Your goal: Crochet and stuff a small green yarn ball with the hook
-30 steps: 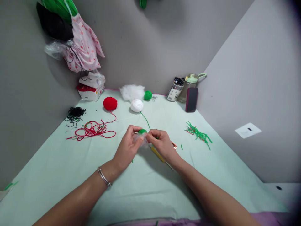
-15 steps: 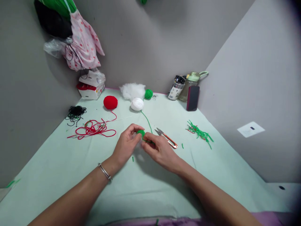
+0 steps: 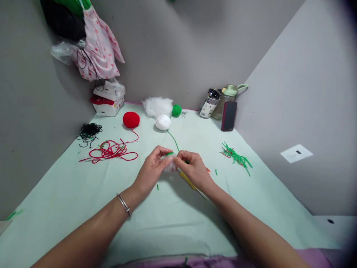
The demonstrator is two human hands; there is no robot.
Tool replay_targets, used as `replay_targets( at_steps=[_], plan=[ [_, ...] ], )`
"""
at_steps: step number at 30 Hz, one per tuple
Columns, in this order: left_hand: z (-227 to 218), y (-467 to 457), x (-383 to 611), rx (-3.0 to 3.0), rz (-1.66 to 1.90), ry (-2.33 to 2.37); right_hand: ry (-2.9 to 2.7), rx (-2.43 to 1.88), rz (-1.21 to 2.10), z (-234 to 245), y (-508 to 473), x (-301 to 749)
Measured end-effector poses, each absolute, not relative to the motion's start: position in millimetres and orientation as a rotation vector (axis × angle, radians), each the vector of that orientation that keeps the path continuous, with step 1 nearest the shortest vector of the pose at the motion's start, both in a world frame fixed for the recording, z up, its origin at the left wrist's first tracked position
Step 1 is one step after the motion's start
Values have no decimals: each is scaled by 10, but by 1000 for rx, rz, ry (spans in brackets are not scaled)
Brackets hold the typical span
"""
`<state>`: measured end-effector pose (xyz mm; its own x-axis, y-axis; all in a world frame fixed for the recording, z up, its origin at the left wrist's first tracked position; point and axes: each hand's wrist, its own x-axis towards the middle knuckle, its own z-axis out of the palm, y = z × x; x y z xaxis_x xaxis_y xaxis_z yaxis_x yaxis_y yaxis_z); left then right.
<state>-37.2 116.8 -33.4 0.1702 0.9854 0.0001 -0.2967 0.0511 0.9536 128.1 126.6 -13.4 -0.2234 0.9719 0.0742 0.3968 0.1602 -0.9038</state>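
My left hand and my right hand meet over the middle of the pale green table. Both pinch a small green crocheted piece with a tuft of white stuffing under it. A green strand runs from the piece back to the green yarn ball. A yellow-handled crochet hook sticks out below my right hand; whether the hand grips it I cannot tell. A metal bangle sits on my left wrist.
Red yarn ball, white yarn ball and white stuffing lie at the back. Loose red yarn and black yarn lie left, green offcuts right. A jar, bottle and phone stand against the right wall.
My right hand moved from lower left of the snips back up to the green piece, now covering the snips; the yellow hook shows again below it. My left hand barely moved.
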Motion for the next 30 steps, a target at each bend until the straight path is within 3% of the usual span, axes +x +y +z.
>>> replay_targets(
  at_steps=[7,14,24,30],
  plan=[
    [-370,1235,-372,1092,1218,927,-1935,-1238,1046,-38,1102,1261],
    [-331,1142,-288,1134,1292,993,-1569,-1249,1296,-134,1198,1207],
    [-289,1181,-452,1113,1133,854,-1588,-1330,1111,-112,1261,1307],
    [-361,1228,-423,1077,1179,927,-1970,-1287,940,-68,1191,1338]
  ],
)
